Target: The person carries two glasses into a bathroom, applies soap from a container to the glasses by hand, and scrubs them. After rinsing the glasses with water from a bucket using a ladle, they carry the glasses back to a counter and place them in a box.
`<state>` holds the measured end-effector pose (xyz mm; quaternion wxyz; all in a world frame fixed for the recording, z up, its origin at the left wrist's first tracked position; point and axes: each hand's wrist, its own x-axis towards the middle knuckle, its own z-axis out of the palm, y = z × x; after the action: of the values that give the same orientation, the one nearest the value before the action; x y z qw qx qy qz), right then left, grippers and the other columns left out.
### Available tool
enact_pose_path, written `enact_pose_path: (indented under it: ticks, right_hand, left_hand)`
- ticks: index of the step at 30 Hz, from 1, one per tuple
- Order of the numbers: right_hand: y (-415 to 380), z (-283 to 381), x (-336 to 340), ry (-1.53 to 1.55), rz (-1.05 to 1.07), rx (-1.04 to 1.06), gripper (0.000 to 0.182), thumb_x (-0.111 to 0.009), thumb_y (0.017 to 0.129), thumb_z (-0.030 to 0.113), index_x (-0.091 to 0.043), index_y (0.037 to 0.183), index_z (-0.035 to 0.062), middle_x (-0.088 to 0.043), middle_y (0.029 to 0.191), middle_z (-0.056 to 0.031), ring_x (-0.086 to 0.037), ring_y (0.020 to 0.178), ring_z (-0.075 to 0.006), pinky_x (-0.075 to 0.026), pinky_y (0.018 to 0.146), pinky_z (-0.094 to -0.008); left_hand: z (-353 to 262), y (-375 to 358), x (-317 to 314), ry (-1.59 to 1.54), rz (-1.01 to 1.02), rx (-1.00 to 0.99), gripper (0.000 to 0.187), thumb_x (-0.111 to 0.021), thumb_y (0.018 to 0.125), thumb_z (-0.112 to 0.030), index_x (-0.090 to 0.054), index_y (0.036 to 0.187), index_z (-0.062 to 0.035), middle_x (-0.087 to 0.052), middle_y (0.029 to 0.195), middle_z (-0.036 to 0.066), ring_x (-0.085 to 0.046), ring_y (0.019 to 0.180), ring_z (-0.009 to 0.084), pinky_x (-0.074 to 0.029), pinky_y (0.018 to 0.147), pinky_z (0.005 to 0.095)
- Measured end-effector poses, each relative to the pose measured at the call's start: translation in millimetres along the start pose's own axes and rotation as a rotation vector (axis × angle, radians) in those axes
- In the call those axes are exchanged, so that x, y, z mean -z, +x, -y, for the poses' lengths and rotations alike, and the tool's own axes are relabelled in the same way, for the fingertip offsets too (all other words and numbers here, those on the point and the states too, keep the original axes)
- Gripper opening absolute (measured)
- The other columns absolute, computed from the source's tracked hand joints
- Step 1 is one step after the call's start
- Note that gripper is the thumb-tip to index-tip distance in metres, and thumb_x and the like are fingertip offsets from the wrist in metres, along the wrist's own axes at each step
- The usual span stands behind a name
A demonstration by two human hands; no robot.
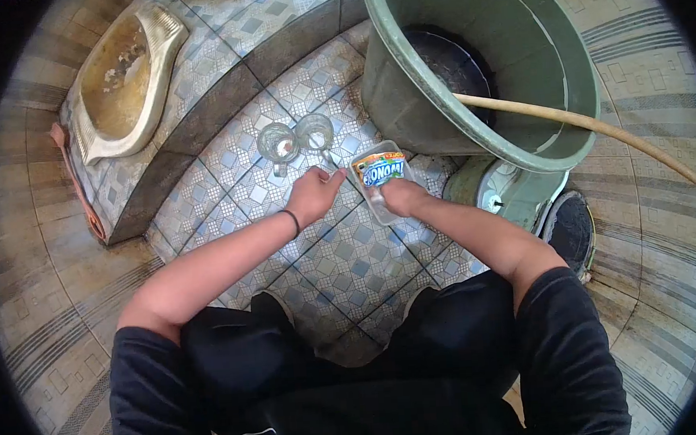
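My left hand (pixel 315 195) is closed, its fingertips pinched at the end of a thin shiny handle (pixel 329 160) that slants toward the right glass mug (pixel 314 132). Beside that mug stands a second clear glass mug (pixel 278 143), with a small pale spot in its bottom. My right hand (pixel 402 197) reaches into a clear plastic tub (pixel 387 217), its fingers curled down beside a colourful packet (pixel 382 170) with large white letters on blue. Whatever those fingers grip is hidden under the hand.
A big green water barrel (pixel 403 78) rises at the right, with a tan hose (pixel 549 113) over its rim. Below it are a green basin (pixel 505 188) and a dark bucket (pixel 570 232). A squat toilet (pixel 127 83) sits on a raised step at left, near a reddish-brown stick-like object (pixel 77 178).
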<state>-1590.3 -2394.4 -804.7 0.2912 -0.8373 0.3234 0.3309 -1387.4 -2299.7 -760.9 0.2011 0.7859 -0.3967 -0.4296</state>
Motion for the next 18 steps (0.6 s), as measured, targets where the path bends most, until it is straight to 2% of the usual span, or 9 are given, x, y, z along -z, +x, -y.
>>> enact_pose_path:
  ticks: [1,3,4,5,6,8,12,14,18]
  right_hand:
    - [-5,7,8,-0.015,0.024,-0.021,0.026,-0.052,0.085,0.011,-0.064,0.106,0.0011,-0.064,0.107,-0.0215,-0.063,0.100,-0.0371,-0.050,0.087,-0.0437]
    - [-7,8,12,-0.034,0.041,-0.044,0.026,-0.052,0.085,0.010,-0.065,0.105,0.0025,-0.064,0.108,-0.0210,-0.062,0.101,-0.0367,-0.051,0.087,-0.0429]
    - [-4,6,8,0.014,-0.025,-0.050,0.026,-0.053,0.084,0.010,-0.065,0.106,0.0036,-0.064,0.108,-0.0205,-0.062,0.101,-0.0367,-0.050,0.088,-0.0431]
    - [-2,4,3,0.062,-0.091,-0.054,0.026,-0.054,0.083,0.010,-0.065,0.106,0.0047,-0.064,0.108,-0.0200,-0.062,0.102,-0.0367,-0.050,0.088,-0.0432]
    - [-4,1,1,0.062,-0.094,-0.053,0.026,-0.054,0.083,0.010,-0.065,0.106,0.0047,-0.064,0.108,-0.0200,-0.062,0.102,-0.0367,-0.050,0.088,-0.0432]
    - [-10,-8,-6,0.113,-0.244,0.271,0.026,-0.053,0.085,0.015,-0.065,0.106,0.0050,-0.064,0.108,-0.0198,-0.062,0.102,-0.0370,-0.049,0.089,-0.0443]
    - [-2,-16,-16,0.053,-0.166,0.123,0.029,-0.049,0.088,0.021,-0.065,0.105,0.0055,-0.064,0.110,-0.0197,-0.062,0.101,-0.0368,-0.049,0.089,-0.0444]
    - [-2,-12,-9,0.075,-0.074,0.002,0.031,-0.046,0.091,0.026,-0.065,0.105,0.0054,-0.062,0.112,-0.0204,-0.062,0.100,-0.0362,-0.049,0.089,-0.0447]
    - [-21,14,27,0.014,0.042,-0.053,0.038,-0.047,0.092,0.032,-0.065,0.105,0.0023,-0.062,0.114,-0.0197,-0.062,0.101,-0.0355,-0.049,0.090,-0.0445]
  left_hand:
    - [12,7,-14,-0.028,-0.026,0.053,0.060,-0.058,0.088,-0.049,-0.058,0.104,0.0092,-0.063,0.073,0.014,-0.056,0.054,0.0155,-0.046,0.053,0.0325]
    - [21,21,-19,-0.085,-0.009,0.042,0.065,-0.057,0.088,-0.051,-0.053,0.112,0.0101,-0.064,0.079,0.013,-0.056,0.056,0.0151,-0.047,0.054,0.0315]
    - [26,28,-21,-0.143,0.012,0.037,0.071,-0.057,0.089,-0.052,-0.049,0.120,0.0109,-0.065,0.084,0.011,-0.056,0.058,0.0147,-0.048,0.056,0.0304]
    - [31,36,-24,-0.214,0.026,0.065,0.066,-0.057,0.090,-0.051,-0.051,0.121,0.0069,-0.063,0.084,0.010,-0.056,0.060,0.0140,-0.048,0.057,0.0292]
    - [30,39,-25,-0.212,0.024,0.063,0.066,-0.057,0.090,-0.051,-0.051,0.121,0.0069,-0.063,0.084,0.010,-0.056,0.060,0.0140,-0.048,0.057,0.0292]
    - [31,44,-28,-0.309,0.068,0.057,0.055,-0.054,0.092,-0.047,-0.058,0.116,0.0020,-0.063,0.084,0.009,-0.057,0.066,0.0137,-0.046,0.057,0.0288]
    - [34,48,-20,-0.210,0.113,0.098,0.044,-0.051,0.095,-0.042,-0.064,0.106,-0.0012,-0.062,0.085,0.008,-0.056,0.074,0.0136,-0.045,0.062,0.0284]
    - [37,46,-17,-0.091,-0.068,-0.195,0.041,-0.049,0.097,-0.038,-0.067,0.094,-0.0006,-0.059,0.080,0.005,-0.052,0.075,0.0115,-0.043,0.066,0.0269]
    - [18,31,-4,-0.366,0.035,-0.026,0.038,-0.046,0.099,-0.036,-0.065,0.096,-0.0033,-0.055,0.077,0.002,-0.046,0.071,0.0103,-0.040,0.068,0.0267]
